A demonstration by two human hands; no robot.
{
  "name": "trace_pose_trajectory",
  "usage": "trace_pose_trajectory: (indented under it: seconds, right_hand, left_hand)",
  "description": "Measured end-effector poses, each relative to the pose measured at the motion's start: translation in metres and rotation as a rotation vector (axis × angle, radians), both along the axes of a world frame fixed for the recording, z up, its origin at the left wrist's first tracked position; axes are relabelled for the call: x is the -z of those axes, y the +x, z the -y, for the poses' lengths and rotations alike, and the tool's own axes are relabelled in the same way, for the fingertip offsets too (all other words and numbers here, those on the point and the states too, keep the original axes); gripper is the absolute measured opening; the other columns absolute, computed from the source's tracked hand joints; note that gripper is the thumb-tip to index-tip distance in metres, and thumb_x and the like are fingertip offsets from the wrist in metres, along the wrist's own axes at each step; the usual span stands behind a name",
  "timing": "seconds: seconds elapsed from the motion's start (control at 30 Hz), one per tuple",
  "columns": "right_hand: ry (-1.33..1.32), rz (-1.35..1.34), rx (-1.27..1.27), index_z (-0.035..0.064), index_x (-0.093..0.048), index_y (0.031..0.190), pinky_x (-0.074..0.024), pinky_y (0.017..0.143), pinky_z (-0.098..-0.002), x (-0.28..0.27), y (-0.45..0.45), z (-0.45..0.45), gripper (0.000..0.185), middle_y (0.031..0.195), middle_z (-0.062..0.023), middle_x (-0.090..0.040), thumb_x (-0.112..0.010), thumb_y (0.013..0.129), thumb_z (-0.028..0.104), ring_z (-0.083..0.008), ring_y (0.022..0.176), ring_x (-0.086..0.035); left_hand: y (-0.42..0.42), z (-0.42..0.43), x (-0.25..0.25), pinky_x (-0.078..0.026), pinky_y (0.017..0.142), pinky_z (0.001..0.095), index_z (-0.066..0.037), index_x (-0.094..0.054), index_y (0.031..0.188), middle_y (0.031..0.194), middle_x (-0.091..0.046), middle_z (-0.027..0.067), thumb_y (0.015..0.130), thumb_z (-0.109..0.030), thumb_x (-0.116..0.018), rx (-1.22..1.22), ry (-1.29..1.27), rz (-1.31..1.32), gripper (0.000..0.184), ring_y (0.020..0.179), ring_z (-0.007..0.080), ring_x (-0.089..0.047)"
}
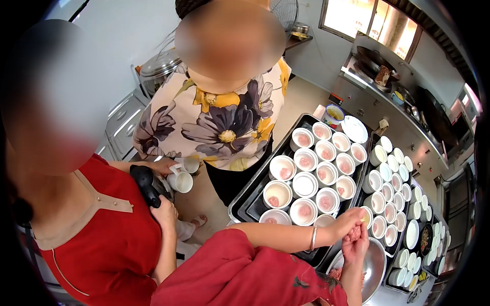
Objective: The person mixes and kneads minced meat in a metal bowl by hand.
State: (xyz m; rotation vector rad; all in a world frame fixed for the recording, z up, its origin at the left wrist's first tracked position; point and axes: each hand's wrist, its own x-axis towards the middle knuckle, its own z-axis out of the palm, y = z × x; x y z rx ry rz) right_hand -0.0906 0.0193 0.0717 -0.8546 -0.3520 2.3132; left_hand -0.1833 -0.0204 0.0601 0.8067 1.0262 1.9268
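Note:
My left hand [346,225], with a silver bangle on its wrist, reaches in from the left, its fingers closed at a lump of pink minced meat [354,233]. Just below, my right hand [355,250] wraps round the same lump, and the two hands meet. A metal bowl [376,268] sits under my hands, with more minced meat [335,273] in it, partly hidden by my right wrist. Beside my hands, a black tray [247,200] carries several white cups [304,211], most with a bit of pink meat inside.
More trays of white cups [376,202] stand to the right. An enamel mug [334,114] and white lids [354,129] are behind the tray. A person in a floral top [224,122] stands opposite; another in red [92,219] holds a black-handled object [145,186] near white mugs [181,181].

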Motion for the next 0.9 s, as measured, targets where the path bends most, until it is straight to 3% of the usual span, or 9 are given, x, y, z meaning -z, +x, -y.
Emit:
trace_pose_trajectory:
  seconds: [0.07,0.13,0.2,0.33,0.47,0.53,0.63,0.77,0.9]
  right_hand:
    - [0.630,0.086,-0.176,0.0028,-0.049,0.095,-0.0436,0.050,-0.0220,-0.009,0.003,0.001,0.024,0.072,-0.0012,-0.054,-0.040,0.087,0.023,-0.0126,0.058,-0.052]
    - [0.782,0.306,-0.115,0.0016,-0.050,0.088,-0.0403,0.053,-0.0218,-0.013,-0.004,0.010,0.020,0.069,-0.0012,-0.049,-0.041,0.087,0.019,-0.0121,0.058,-0.047]
    - [1.573,0.718,-0.052,0.0003,-0.051,0.083,-0.0392,0.061,-0.0227,-0.015,-0.011,0.015,0.018,0.073,-0.0037,-0.050,-0.041,0.086,0.015,-0.0127,0.068,-0.048]
    - [2.030,0.871,-0.100,-0.0005,-0.052,0.087,-0.0384,0.075,-0.0264,-0.019,-0.011,0.014,0.015,0.086,-0.0066,-0.054,-0.043,0.084,0.011,-0.0160,0.081,-0.049]
    - [0.773,0.206,0.124,0.0049,-0.052,0.099,-0.0371,0.083,-0.0325,-0.010,-0.009,0.006,0.025,0.098,-0.0100,-0.053,-0.054,0.077,0.017,-0.0228,0.093,-0.048]
    - [0.542,0.041,-0.030,0.0054,-0.047,0.106,-0.0364,0.086,-0.0327,-0.012,-0.004,0.004,0.033,0.101,-0.0094,-0.052,-0.053,0.079,0.023,-0.0227,0.096,-0.048]
    - [0.101,-0.186,0.048,0.0039,-0.049,0.099,-0.0447,0.075,-0.0302,-0.019,-0.020,0.019,0.025,0.094,-0.0082,-0.053,-0.044,0.085,0.024,-0.0204,0.086,-0.053]
    - [0.092,-0.150,-0.219,0.0073,-0.050,0.099,-0.0466,0.065,-0.0267,0.018,0.009,-0.010,0.020,0.092,-0.0069,-0.053,-0.047,0.084,0.020,-0.0184,0.080,-0.054]
    - [1.057,0.424,-0.176,0.0035,-0.051,0.094,-0.0422,0.068,-0.0243,-0.011,-0.003,0.016,0.017,0.087,-0.0068,-0.053,-0.040,0.086,0.014,-0.0143,0.075,-0.051]
  left_hand:
    - [-0.022,0.013,-0.004,-0.039,0.068,0.0215,-0.006,-0.046,0.099,0.087,-0.049,0.0053,0.083,-0.050,-0.034,0.618,-0.170,0.595,0.048,0.077,0.0134,-0.047]
    - [-0.016,0.013,0.000,-0.040,0.070,0.0242,-0.007,-0.046,0.096,0.087,-0.050,0.0067,0.083,-0.051,-0.032,0.643,-0.225,0.810,0.048,0.079,0.0167,-0.049]
    - [-0.013,0.023,-0.027,-0.040,0.072,0.0257,-0.009,-0.049,0.093,0.084,-0.052,0.0047,0.083,-0.053,-0.032,0.556,-0.447,1.077,0.048,0.081,0.0162,-0.050]
    - [-0.013,0.007,0.000,-0.038,0.076,0.0269,-0.012,-0.050,0.093,0.089,-0.053,0.0032,0.082,-0.053,-0.033,0.627,-0.194,1.168,0.046,0.083,0.0149,-0.049]
    - [-0.010,0.001,0.014,-0.038,0.073,0.0272,-0.012,-0.050,0.089,0.080,-0.053,0.0004,0.086,-0.047,-0.031,0.519,-0.167,0.916,0.040,0.077,0.0145,-0.050]
    - [-0.009,-0.003,0.012,-0.038,0.073,0.0283,-0.009,-0.049,0.091,0.078,-0.053,-0.0010,0.087,-0.043,-0.030,0.687,0.096,0.789,0.039,0.078,0.0137,-0.049]
    - [0.010,-0.004,-0.005,-0.037,0.059,0.0252,-0.007,-0.054,0.086,0.060,-0.045,-0.0012,0.087,-0.042,-0.034,0.004,0.054,-0.324,0.040,0.056,0.0076,-0.043]
    - [-0.007,0.009,-0.025,-0.036,0.071,0.0287,-0.010,-0.052,0.098,0.070,-0.047,-0.0017,0.087,-0.041,-0.031,0.271,-0.232,0.312,0.038,0.069,0.0113,-0.044]
    - [-0.009,0.013,-0.010,-0.039,0.065,0.0248,-0.013,-0.050,0.088,0.076,-0.049,0.0015,0.085,-0.048,-0.031,0.548,-0.465,0.936,0.040,0.069,0.0130,-0.045]
